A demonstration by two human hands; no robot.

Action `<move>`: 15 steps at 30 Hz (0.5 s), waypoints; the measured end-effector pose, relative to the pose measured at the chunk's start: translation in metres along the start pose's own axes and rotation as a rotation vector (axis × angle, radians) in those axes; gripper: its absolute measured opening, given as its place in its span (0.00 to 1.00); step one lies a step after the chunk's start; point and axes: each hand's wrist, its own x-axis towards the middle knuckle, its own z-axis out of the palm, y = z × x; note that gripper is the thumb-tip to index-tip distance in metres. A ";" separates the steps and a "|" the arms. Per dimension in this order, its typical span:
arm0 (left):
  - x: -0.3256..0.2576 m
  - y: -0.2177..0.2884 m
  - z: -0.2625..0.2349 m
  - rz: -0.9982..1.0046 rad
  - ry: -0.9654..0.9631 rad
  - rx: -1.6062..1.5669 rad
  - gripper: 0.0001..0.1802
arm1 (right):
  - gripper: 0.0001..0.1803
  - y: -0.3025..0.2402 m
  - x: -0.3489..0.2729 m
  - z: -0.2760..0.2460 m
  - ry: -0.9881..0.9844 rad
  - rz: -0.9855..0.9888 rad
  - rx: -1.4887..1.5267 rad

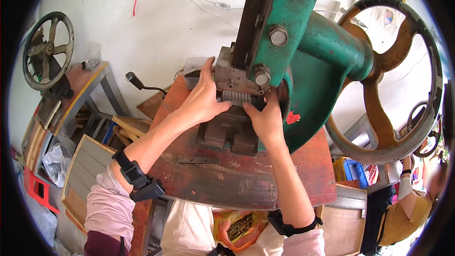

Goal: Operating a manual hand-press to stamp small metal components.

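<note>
White plaster wall fills the background of the head view, with thin cables running across it. Below it sits a worn red worktable (265,185), its edges bent by the fisheye lens.

On the table stands one green press (308,42) with one large rusty flywheel (393,80) at its right side. We see a second, smaller handwheel (47,50) far off to the left on another bench.

Our left hand (204,99) reaches up from the lower left, arm bent at the elbow, palm down. Its fingers lie together and stretched flat against the grey steel ram block (232,73); the thumb points right, just under a ribbed metal piece (235,97). Our right hand (268,118) comes straight up from the lower edge. Its thumb touches the right end of the ribbed piece, and its other fingers curl upward out of sight behind the press body, so we cannot tell whether they grip anything.

The ribbed piece sits between the two thumbs, above the dark die base (230,135). How it is held in the machine is hidden by the hands.

Each wrist wears one black strap, two in all. One orange bag (239,230) of small metal parts lies below the table, near our lap. Another person (412,208) sits partly cut off at the right edge.
</note>
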 end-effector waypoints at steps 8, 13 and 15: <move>-0.058 -0.004 -0.028 0.132 0.025 0.619 0.22 | 0.38 0.010 0.005 0.001 0.043 -0.088 -0.085; -0.133 -0.007 -0.033 -0.024 -0.300 0.638 0.16 | 0.38 0.009 0.005 0.000 -0.026 -0.075 -0.091; -0.140 -0.010 -0.034 0.010 -0.295 0.589 0.16 | 0.38 0.010 0.005 0.000 0.008 -0.099 -0.104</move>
